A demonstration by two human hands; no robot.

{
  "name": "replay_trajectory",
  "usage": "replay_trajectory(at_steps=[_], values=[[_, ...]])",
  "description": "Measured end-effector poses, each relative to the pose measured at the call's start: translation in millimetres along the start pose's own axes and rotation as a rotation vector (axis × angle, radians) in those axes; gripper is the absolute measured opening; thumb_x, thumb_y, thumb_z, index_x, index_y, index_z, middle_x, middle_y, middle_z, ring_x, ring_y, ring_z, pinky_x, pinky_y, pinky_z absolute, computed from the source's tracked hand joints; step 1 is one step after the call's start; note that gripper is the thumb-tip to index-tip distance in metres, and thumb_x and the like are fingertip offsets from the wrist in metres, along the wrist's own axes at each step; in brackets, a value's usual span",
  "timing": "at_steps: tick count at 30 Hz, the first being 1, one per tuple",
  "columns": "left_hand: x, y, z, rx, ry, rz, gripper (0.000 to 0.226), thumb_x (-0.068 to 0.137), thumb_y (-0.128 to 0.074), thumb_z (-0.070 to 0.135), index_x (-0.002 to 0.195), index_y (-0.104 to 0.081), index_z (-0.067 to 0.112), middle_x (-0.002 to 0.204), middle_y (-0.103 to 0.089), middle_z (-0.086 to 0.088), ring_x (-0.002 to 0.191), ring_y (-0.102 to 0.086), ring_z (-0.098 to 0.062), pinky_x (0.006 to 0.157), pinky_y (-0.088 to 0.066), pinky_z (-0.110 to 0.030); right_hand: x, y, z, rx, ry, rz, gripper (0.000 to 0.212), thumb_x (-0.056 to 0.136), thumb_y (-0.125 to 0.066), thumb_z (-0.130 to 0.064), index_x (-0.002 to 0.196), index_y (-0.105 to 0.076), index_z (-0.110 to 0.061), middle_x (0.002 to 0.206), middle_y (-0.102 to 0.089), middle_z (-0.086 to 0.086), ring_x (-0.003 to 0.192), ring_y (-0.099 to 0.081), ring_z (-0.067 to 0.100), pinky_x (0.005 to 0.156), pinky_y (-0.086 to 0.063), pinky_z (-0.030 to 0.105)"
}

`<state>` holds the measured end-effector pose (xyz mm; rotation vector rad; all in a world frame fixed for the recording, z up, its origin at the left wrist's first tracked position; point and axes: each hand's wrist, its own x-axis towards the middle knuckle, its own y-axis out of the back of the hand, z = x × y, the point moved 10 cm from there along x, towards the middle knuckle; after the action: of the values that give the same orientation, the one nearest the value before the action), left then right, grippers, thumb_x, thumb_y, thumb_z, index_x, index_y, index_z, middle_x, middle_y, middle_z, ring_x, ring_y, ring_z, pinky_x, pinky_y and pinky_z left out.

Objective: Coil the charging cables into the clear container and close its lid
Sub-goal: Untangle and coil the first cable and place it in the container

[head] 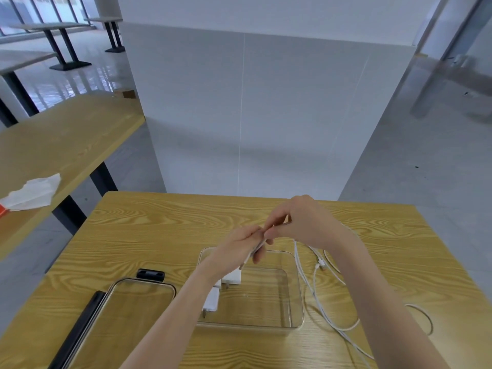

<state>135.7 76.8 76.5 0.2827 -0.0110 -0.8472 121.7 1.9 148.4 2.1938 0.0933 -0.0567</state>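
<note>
The clear container (298, 296) stands open on the wooden table, with two white charger plugs (233, 277) lying at its left side. Above its far rim my left hand (237, 249) and my right hand (300, 222) meet, both pinching the plug end of a white cable. That white charging cable (316, 302) trails down from my right hand and loops over the table to the right of the container. The clear lid (141, 291) with black clips lies flat on the table left of the container.
The wooden table (159, 235) ends a little beyond my hands, against a white pillar. A second wooden table at the left holds crumpled white tissue (34, 193). Grey floor lies to the right.
</note>
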Motion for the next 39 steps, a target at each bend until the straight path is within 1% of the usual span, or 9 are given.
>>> replay_trajectory(at_steps=[4,9,18,20,22,26,29,33,39], values=[[-5,-2,-4,-0.394,0.057,-0.091,0.034,0.1,-0.032,0.018,0.082,-0.056,0.004,0.049,-0.032,0.006,0.047,-0.03,-0.009,0.055,-0.029,-0.02,0,6,11,0.246,-0.002,0.02,0.006,0.073,-0.078,-0.03,0.073,-0.072,-0.029,0.053,-0.061,-0.016,0.044,-0.044,0.005,0.047,-0.04,0.015],[-5,-10,-4,-0.768,0.076,-0.241,0.032,0.093,-0.038,0.025,0.073,-0.06,0.011,0.045,-0.032,0.01,0.042,-0.029,-0.007,0.053,-0.03,-0.022,2,1,13,0.416,0.066,0.081,0.009,0.077,-0.074,-0.028,0.068,-0.073,-0.026,0.05,-0.058,-0.008,0.042,-0.039,0.006,0.043,-0.033,0.017],[3,3,5,-1.485,0.063,-0.044,0.026,0.086,-0.046,0.019,0.069,-0.06,0.004,0.044,-0.037,0.005,0.038,-0.039,-0.009,0.045,-0.045,-0.022,8,-24,52,0.657,0.016,0.279,0.025,0.096,-0.049,-0.016,0.084,-0.068,-0.006,0.06,-0.059,-0.004,0.057,-0.051,0.009,0.059,-0.045,0.025],[6,7,4,-1.55,0.045,0.006,0.028,0.091,-0.045,0.018,0.071,-0.058,0.003,0.044,-0.037,0.004,0.037,-0.038,-0.009,0.044,-0.044,-0.023,7,-37,58,0.686,-0.021,0.276,0.022,0.097,-0.047,-0.014,0.094,-0.069,-0.01,0.079,-0.067,0.011,0.072,-0.059,0.011,0.073,-0.05,0.028],[6,10,2,-1.589,0.036,0.024,0.031,0.092,-0.044,0.018,0.069,-0.058,0.004,0.043,-0.037,0.004,0.036,-0.037,-0.008,0.044,-0.043,-0.021,5,-50,56,0.634,-0.008,0.245,0.022,0.097,-0.047,-0.016,0.103,-0.067,-0.022,0.099,-0.07,0.004,0.089,-0.062,0.007,0.081,-0.048,0.02],[5,11,-7,-1.611,0.05,0.067,0.036,0.095,-0.042,0.021,0.067,-0.058,0.004,0.042,-0.035,0.005,0.035,-0.036,-0.008,0.042,-0.043,-0.021,6,-65,60,0.431,-0.049,0.229,0.022,0.095,-0.05,-0.026,0.095,-0.07,-0.035,0.09,-0.07,-0.001,0.083,-0.06,0.017,0.079,-0.046,0.033],[5,10,-13,-1.569,0.061,0.117,0.031,0.093,-0.04,0.022,0.07,-0.053,0.007,0.042,-0.032,0.005,0.035,-0.034,-0.007,0.043,-0.042,-0.021,3,-69,66,0.705,-0.15,0.278,0.028,0.09,-0.056,-0.012,0.076,-0.073,-0.03,0.067,-0.069,0.002,0.063,-0.06,0.017,0.068,-0.053,0.033],[5,11,-23,-1.473,0.096,0.198,0.035,0.099,-0.03,0.024,0.073,-0.048,0.009,0.043,-0.029,0.006,0.036,-0.031,-0.008,0.043,-0.041,-0.021,0,-71,68,1.171,-0.228,0.32,0.016,0.09,-0.057,-0.005,0.084,-0.071,-0.009,0.073,-0.073,0.008,0.069,-0.07,0.02,0.065,-0.059,0.028],[6,13,-31,-1.298,0.116,0.282,0.032,0.101,-0.03,0.022,0.077,-0.047,0.009,0.046,-0.03,0.006,0.039,-0.031,-0.007,0.053,-0.037,-0.021,-1,-74,79,1.42,-0.324,0.382,0.01,0.089,-0.058,-0.004,0.083,-0.066,-0.005,0.063,-0.071,0.003,0.056,-0.068,0.012,0.053,-0.054,0.021]])
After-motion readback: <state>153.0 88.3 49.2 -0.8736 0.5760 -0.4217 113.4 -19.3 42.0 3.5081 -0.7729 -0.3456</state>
